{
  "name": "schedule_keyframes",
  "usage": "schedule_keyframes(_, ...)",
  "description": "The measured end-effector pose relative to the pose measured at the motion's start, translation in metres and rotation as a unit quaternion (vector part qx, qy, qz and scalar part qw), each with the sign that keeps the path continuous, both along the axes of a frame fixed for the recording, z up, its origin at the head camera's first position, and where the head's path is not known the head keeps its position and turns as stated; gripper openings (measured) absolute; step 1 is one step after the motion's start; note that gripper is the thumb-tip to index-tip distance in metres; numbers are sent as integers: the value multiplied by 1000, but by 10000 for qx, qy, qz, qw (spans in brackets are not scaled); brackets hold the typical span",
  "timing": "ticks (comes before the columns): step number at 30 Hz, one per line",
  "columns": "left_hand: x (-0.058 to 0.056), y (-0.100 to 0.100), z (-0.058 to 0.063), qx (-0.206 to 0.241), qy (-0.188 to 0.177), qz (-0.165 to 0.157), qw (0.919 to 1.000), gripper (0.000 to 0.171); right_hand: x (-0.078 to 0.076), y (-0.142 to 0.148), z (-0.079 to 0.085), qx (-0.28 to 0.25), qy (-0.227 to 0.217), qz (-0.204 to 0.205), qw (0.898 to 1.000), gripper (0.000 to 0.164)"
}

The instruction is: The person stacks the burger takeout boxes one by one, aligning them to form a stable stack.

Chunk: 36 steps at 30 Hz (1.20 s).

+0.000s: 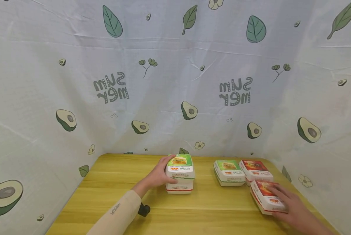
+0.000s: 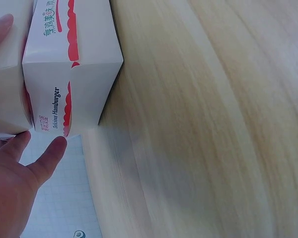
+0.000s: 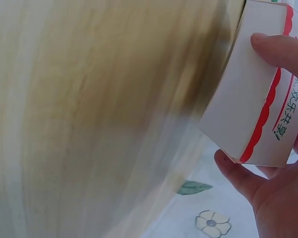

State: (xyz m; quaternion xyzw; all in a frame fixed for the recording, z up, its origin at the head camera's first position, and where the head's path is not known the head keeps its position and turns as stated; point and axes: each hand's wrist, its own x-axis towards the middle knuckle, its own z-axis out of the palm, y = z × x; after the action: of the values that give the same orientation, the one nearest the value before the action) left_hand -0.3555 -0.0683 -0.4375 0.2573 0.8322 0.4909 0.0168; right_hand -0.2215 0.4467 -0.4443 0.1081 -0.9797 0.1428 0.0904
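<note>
At the middle of the table, my left hand [image 1: 160, 174] spans the side of a two-box stack, thumb at the front, fingers at the back. On top is a green-lidded hamburger box [image 1: 179, 168]; under it sits a red-trimmed hamburger box [image 1: 179, 187], its lid hidden. In the left wrist view the fingers [image 2: 50, 156] reach around the far side, right at both boxes. Over at the right, my right hand [image 1: 291, 205] grips a red-lidded hamburger box [image 1: 267, 197]. The right wrist view shows the thumb [image 3: 278, 52] against this box's white side, which tilts above the table.
Behind the right hand stand another green-lidded hamburger box [image 1: 229, 173] and another red-lidded one [image 1: 256, 171], side by side. A small black object [image 1: 144, 210] shows beside the left sleeve. A patterned white cloth [image 1: 163, 81] hangs around the wooden table [image 1: 114, 182].
</note>
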Motion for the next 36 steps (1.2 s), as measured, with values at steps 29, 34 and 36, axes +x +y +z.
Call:
schedule_keyframes(29, 1, 1, 2, -24, -32, 12, 10000, 106, 4, -31, 25, -6, 366, 79, 9993, 93)
schedule_keyframes(34, 1, 1, 3, -53, 65, 11, 10000, 106, 5, -39, 30, 39, 589, 188, 9981, 92)
schedule_keyframes(36, 1, 1, 3, -63, 93, 11, 9999, 106, 5, -42, 32, 68, 719, 257, 9971, 92)
